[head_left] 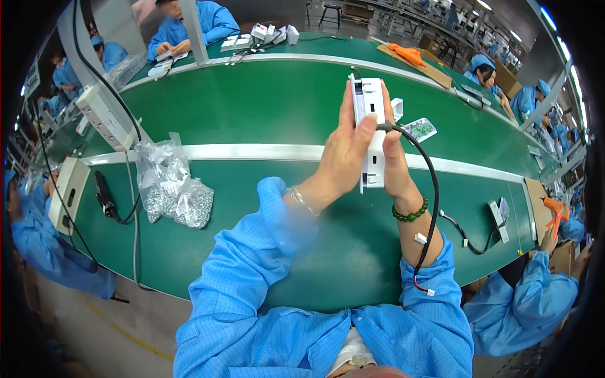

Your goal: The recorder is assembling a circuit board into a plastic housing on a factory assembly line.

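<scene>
Nearest are the folds of my blue woven smock (290,343), its cloth crossed by a fine grid, at 6 o'clock. From the middle of my view, a long, white, smooth plastic casing (376,160) stands near-upright at 2 o'clock, raised above the green, smooth tabletop (353,252). I grip it between both hands: my left hand (340,154) presses along its left side, thumb across the slotted face, and my right hand (397,164) closes on its right side. A round, black, flexible cable (433,176) meets the face at a thick collar and arcs down over my right forearm to a small white plastic connector (430,292) at 4 o'clock.

Just past my right hand, also at 2 o'clock, lies a flat green circuit board (421,130). At 9 o'clock sits a crinkled, clear plastic bag (189,198) of small, shiny grey pieces. A boxy white housing (498,220) rests at 3 o'clock.
</scene>
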Available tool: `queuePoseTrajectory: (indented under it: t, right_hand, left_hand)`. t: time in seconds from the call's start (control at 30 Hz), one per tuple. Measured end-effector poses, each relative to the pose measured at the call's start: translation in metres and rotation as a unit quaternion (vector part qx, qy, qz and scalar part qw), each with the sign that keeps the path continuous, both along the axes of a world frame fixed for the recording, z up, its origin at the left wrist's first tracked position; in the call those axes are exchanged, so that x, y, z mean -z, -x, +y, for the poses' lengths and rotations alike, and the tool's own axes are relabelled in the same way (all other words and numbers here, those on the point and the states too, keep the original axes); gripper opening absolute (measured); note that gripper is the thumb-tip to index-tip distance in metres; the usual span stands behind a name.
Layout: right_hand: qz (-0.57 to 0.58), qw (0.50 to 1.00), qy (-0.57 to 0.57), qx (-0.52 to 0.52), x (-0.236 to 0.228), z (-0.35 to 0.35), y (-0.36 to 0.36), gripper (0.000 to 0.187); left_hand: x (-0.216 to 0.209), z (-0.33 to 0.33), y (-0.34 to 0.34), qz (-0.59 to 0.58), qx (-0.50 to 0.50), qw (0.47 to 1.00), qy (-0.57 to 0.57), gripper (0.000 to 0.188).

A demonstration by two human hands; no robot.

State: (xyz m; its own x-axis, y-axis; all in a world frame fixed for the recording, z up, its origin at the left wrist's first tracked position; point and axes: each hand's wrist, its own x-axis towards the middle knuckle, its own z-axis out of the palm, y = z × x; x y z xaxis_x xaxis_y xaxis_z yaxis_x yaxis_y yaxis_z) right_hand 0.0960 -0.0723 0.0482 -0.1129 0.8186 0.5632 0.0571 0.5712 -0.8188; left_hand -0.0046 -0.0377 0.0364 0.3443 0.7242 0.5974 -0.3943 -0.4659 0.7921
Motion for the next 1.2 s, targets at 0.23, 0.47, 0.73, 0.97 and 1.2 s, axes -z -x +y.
queuePoseTrajectory:
  t: [0.23, 0.47, 0.73, 0.97, 1.2]
  right_hand:
    - [-0.127, 0.991, -0.03, 0.034, 0.014, -0.007, -0.017, 0.099]
    - [-0.169, 0.985, 0.025, -0.003, 0.003, -0.016, -0.021, 0.095]
    - [-0.075, 0.992, -0.078, 0.069, -0.034, -0.004, -0.018, 0.053]
    - [-0.072, 0.99, -0.112, 0.047, -0.036, -0.003, -0.008, 0.054]
    - [-0.01, 0.956, -0.177, 0.235, -0.007, -0.003, -0.037, 0.048]
  left_hand:
    - [-0.007, -0.007, 0.007, 0.006, 0.126, 0.992, -0.004, 0.101]
    - [-0.003, -0.01, 0.029, 0.014, 0.234, 0.961, 0.149, 0.092]
    - [-0.012, -0.043, 0.023, 0.125, 0.331, 0.912, 0.209, 0.094]
    - [0.0, -0.055, 0.013, 0.111, 0.231, 0.957, 0.137, 0.085]
    - [0.002, -0.062, 0.03, 0.228, 0.075, 0.971, -0.018, 0.063]
